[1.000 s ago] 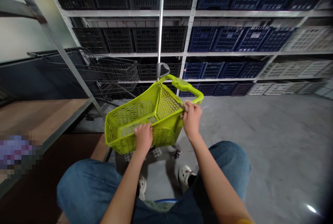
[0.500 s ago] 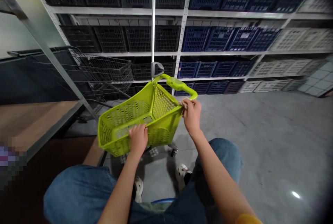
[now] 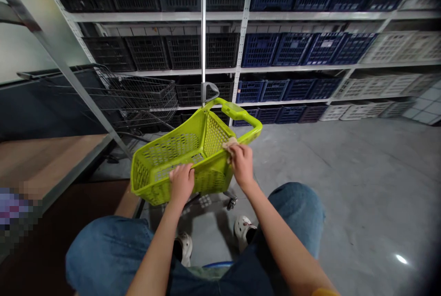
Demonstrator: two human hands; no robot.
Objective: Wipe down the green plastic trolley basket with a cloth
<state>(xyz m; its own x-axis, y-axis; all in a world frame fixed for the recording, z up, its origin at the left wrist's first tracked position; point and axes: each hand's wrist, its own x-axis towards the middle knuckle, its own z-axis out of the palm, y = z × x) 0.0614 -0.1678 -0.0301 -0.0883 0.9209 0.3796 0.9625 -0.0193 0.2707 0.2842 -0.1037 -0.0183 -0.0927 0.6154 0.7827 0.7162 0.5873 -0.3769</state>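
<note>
A lime-green plastic shopping cart (image 3: 213,181) stands in front of my knees, its basket slanting to the left and its handle at the upper right. My left hand (image 3: 182,181) is closed over the near rim of the basket, fingers on the inner side. A beige cloth (image 3: 229,143) is bunched in my right hand (image 3: 242,163), which presses it on the near rim a little below the handle. Part of the cloth is hidden under my fingers. A grey holder on a metal pole (image 3: 203,48) rises from the far handle corner.
Shelves with black crates (image 3: 148,53), blue crates (image 3: 292,50) and white crates (image 3: 386,50) line the back. A black wire cart (image 3: 151,94) stands behind at left, near a slanted metal post (image 3: 76,80). Grey floor (image 3: 344,186) stretches to the right.
My right hand has slid the cloth leftward along the near rim, away from the handle. My left hand keeps its grip on the rim.
</note>
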